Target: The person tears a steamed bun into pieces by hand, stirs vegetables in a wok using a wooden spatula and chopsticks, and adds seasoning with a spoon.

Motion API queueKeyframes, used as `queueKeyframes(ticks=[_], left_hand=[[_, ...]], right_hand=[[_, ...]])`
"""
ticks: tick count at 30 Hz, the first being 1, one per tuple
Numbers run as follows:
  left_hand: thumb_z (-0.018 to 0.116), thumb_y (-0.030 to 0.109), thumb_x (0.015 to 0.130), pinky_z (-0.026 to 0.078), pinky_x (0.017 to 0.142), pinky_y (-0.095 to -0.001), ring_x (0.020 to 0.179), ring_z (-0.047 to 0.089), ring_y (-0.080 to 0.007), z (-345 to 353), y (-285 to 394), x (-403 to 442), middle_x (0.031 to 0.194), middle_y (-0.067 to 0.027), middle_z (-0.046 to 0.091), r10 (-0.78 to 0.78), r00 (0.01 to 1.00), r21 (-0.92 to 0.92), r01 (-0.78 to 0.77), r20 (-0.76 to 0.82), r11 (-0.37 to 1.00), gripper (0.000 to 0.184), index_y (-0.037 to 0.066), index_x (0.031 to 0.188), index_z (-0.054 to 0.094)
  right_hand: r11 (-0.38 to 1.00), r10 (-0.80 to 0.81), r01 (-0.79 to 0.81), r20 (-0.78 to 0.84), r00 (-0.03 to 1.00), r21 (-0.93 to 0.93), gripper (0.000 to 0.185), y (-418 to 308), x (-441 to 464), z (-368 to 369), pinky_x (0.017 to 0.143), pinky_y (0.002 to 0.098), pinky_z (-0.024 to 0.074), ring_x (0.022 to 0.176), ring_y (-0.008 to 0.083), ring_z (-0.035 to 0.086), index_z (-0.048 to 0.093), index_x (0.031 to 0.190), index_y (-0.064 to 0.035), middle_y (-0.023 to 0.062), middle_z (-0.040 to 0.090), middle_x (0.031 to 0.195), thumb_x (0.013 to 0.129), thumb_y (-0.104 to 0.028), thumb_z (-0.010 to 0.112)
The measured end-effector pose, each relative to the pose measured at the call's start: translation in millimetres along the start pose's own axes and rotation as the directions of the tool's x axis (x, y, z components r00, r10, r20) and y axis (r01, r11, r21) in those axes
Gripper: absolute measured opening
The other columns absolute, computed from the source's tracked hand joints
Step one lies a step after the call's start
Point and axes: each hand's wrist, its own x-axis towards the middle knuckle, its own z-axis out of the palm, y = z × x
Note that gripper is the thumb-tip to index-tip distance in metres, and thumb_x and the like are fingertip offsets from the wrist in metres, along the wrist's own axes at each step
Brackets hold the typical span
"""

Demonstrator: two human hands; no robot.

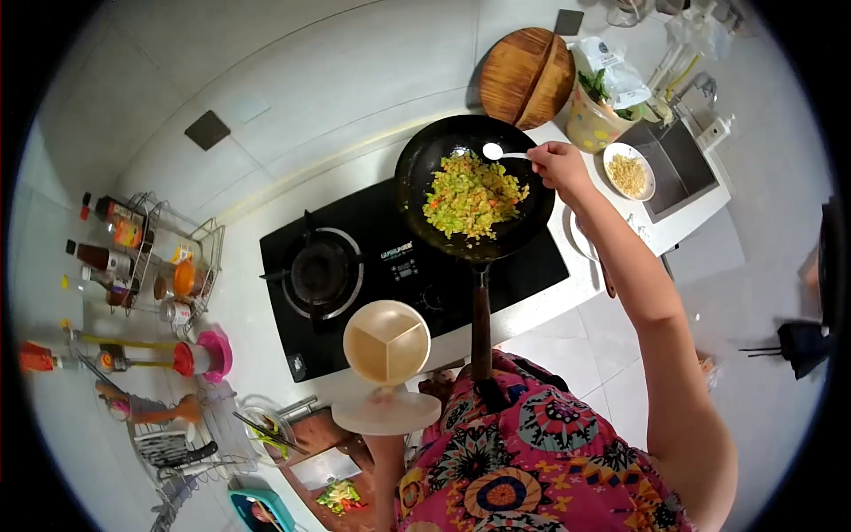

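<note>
My right hand (558,167) is closed around the thin handle of a small white spoon (509,155), held above the far right part of a black wok (415,208). The spoon's bowl looks white; I cannot tell how full it is. In the wok lies a heap of diced green, yellow and orange food (472,197). My left hand (386,391), mostly hidden, holds a round cream seasoning box (387,341) with three compartments, in front of the stove. Its pale round lid (386,414) hangs open on the near side.
The wok's handle (481,324) points toward my body over the black gas stove (417,293). A wooden wok lid (523,75), a plate of pale bits (628,172) and a sink (678,168) are right. Bottle racks (151,257) and a cutting board (324,434) are left.
</note>
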Motion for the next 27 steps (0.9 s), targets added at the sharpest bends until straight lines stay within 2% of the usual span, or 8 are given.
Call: queueKeyframes(ticks=[9, 11, 13, 15, 19, 23, 24, 27], left_hand=[[0.055, 0.016, 0.073, 0.042, 0.071, -0.0373, 0.081, 0.054, -0.0295, -21.8, 10.9, 14.4, 0.086, -0.0126, 0.057, -0.110, 0.994, -0.281, 0.108, 0.008, 0.954, 0.019, 0.005, 0.087, 0.058], [0.055, 0.013, 0.072, 0.042, 0.072, -0.0355, 0.083, 0.055, -0.0285, -22.4, 12.5, 13.0, 0.087, -0.0130, 0.058, -0.241, 0.970, -0.661, 0.207, 0.040, 0.722, 0.018, 0.004, 0.088, 0.058], [0.055, 0.009, 0.071, 0.043, 0.073, -0.0320, 0.084, 0.056, -0.0251, -34.8, 14.3, 9.1, 0.089, -0.0142, 0.059, -0.361, 0.932, -0.875, 0.158, -0.021, 0.458, 0.021, 0.002, 0.091, 0.058], [0.052, 0.007, 0.074, 0.042, 0.074, -0.0302, 0.084, 0.055, -0.0221, -29.1, 2.4, 2.3, 0.089, -0.0114, 0.059, -0.357, 0.923, -0.677, 0.171, -0.145, 0.716, 0.020, 0.000, 0.093, 0.056], [0.045, 0.012, 0.084, 0.042, 0.076, -0.0270, 0.084, 0.053, -0.0149, -30.4, -31.0, -2.4, 0.096, -0.0047, 0.055, -0.603, 0.779, -0.984, 0.107, 0.171, -0.141, 0.024, 0.002, 0.105, 0.050], [0.040, 0.024, 0.088, 0.044, 0.067, -0.0241, 0.070, 0.048, -0.0107, -2.5, -122.6, -9.8, 0.078, 0.0002, 0.048, -0.611, 0.791, -0.974, -0.145, -0.008, -0.176, 0.016, 0.010, 0.086, 0.048], [0.042, 0.027, 0.087, 0.043, 0.067, -0.0240, 0.072, 0.048, -0.0110, -7.4, -135.4, -0.7, 0.080, -0.0001, 0.050, -0.619, 0.763, -0.980, -0.100, -0.186, 0.171, 0.019, 0.010, 0.089, 0.049], [0.046, 0.044, 0.082, 0.043, 0.065, -0.0256, 0.068, 0.049, -0.0117, 2.2, -201.5, 26.3, 0.078, -0.0012, 0.052, -0.876, 0.477, -0.995, -0.033, 0.069, -0.097, 0.039, 0.008, 0.094, 0.050]], right_hand=[[0.976, 0.178, -0.090, 0.492, 0.852, -0.197, 0.006, -6.5, -121.8, 98.9, 0.033, 0.0151, 0.0243, 0.039, 0.0026, 0.038, 0.058, 0.073, -0.0052, -0.0010, 0.050, 0.054, 0.076, -0.008, 0.054], [0.932, 0.197, 0.038, 0.591, 0.782, -0.360, 0.005, 3.0, -137.8, 126.0, 0.037, 0.0192, 0.0333, 0.043, 0.0074, 0.045, 0.058, 0.073, -0.0049, 0.0026, 0.052, 0.054, 0.076, -0.009, 0.055], [0.658, -0.241, 0.681, 0.766, 0.595, -0.321, 0.005, 39.8, -150.4, 162.9, 0.044, 0.0265, 0.0412, 0.048, 0.0176, 0.053, 0.057, 0.074, -0.0035, 0.0090, 0.054, 0.057, 0.074, -0.008, 0.056], [0.410, -0.219, 0.849, 0.867, 0.447, -0.334, 0.017, 49.9, -158.3, 182.1, 0.051, 0.0311, 0.0450, 0.059, 0.0286, 0.057, 0.055, 0.085, -0.0042, 0.0139, 0.057, 0.068, 0.071, -0.011, 0.060], [0.536, -0.419, 0.811, 0.761, 0.496, -0.233, 0.031, 24.8, -171.2, 161.7, 0.050, 0.0290, 0.0442, 0.057, 0.0231, 0.056, 0.054, 0.099, -0.0059, 0.0116, 0.056, 0.070, 0.070, -0.012, 0.064], [0.667, -0.377, 0.479, 0.297, 0.877, -0.571, 0.023, 36.9, -140.2, 41.7, 0.047, 0.0193, 0.0373, 0.052, 0.0077, 0.042, 0.056, 0.096, -0.0035, 0.0041, 0.050, 0.066, 0.073, -0.001, 0.057], [0.660, -0.393, 0.404, 0.167, 0.904, -0.633, 0.022, 48.2, -131.3, 3.3, 0.049, 0.0214, 0.0386, 0.053, 0.0098, 0.045, 0.056, 0.095, -0.0034, 0.0055, 0.052, 0.068, 0.073, -0.002, 0.057], [0.496, -0.403, 0.091, -0.136, 0.905, -0.864, 0.023, 99.6, -116.9, -118.0, 0.057, 0.0313, 0.0434, 0.062, 0.0216, 0.054, 0.055, 0.093, -0.0031, 0.0117, 0.056, 0.075, 0.071, -0.008, 0.058]])
